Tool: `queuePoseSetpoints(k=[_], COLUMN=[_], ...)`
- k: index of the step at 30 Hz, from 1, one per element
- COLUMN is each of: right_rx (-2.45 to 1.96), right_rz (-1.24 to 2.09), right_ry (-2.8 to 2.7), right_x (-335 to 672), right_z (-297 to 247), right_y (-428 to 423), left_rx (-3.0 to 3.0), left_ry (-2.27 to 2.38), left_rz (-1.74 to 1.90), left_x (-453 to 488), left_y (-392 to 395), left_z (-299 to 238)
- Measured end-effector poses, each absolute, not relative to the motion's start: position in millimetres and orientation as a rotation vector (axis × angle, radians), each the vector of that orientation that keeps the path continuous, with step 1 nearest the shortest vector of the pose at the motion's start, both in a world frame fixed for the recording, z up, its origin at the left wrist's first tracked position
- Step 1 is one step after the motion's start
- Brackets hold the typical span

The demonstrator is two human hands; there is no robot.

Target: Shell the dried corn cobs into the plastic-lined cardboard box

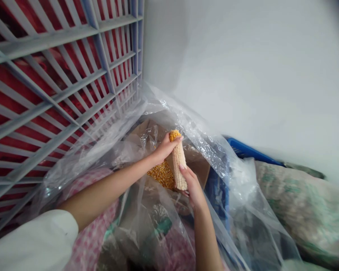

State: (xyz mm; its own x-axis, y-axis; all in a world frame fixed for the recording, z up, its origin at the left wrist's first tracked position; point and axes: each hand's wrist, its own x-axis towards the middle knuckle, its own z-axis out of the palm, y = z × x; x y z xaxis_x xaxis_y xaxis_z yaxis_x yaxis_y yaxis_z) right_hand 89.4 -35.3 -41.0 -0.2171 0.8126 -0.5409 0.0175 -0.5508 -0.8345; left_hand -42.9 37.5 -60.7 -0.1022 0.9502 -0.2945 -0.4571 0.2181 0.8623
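Observation:
Between my two hands is a corn cob, mostly bare and pale, with yellow kernels left at its far end. My left hand is closed around that upper end, its thumb lying across the cob beside the kernels. Lower down, my right hand grips the bare end from the right side. Beneath the cob, a heap of loose corn kernels lies on brown cardboard inside a clear plastic sheet.
A grey slatted plastic crate with red behind its slats stands tall at the left. A blue crate shows under the plastic. To the right lies a full woven sack, with a white wall behind.

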Motion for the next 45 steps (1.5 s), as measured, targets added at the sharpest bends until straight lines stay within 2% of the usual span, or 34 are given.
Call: queuePoseSetpoints(k=[6, 16, 21, 28, 35, 40, 45], right_rx=[-1.492, -1.493, -1.506, -1.522, -1.495, -1.503, -1.500], right_rz=[1.813, 1.833, 1.793, 1.819, 1.802, 1.791, 1.811], right_ry=[-0.995, -0.996, -0.997, -0.995, -0.984, -1.016, -1.001], right_x=[90, 91, 88, 91, 92, 88, 91], right_z=[-38, -42, -35, -41, -37, -34, -36], right_y=[-35, -34, -35, -34, -34, -34, -34], left_rx=[0.286, 0.415, 0.249, 0.310, 0.427, 0.249, 0.314], left_ry=[0.876, 0.984, 0.849, 0.870, 0.842, 0.862, 0.936], left_rz=[1.268, 1.363, 1.231, 1.382, 1.335, 1.200, 1.327], left_x=[-43, -40, -44, -40, -42, -45, -42], left_y=[44, 38, 43, 42, 37, 43, 41], left_z=[-58, -60, -53, -58, -50, -51, -51])
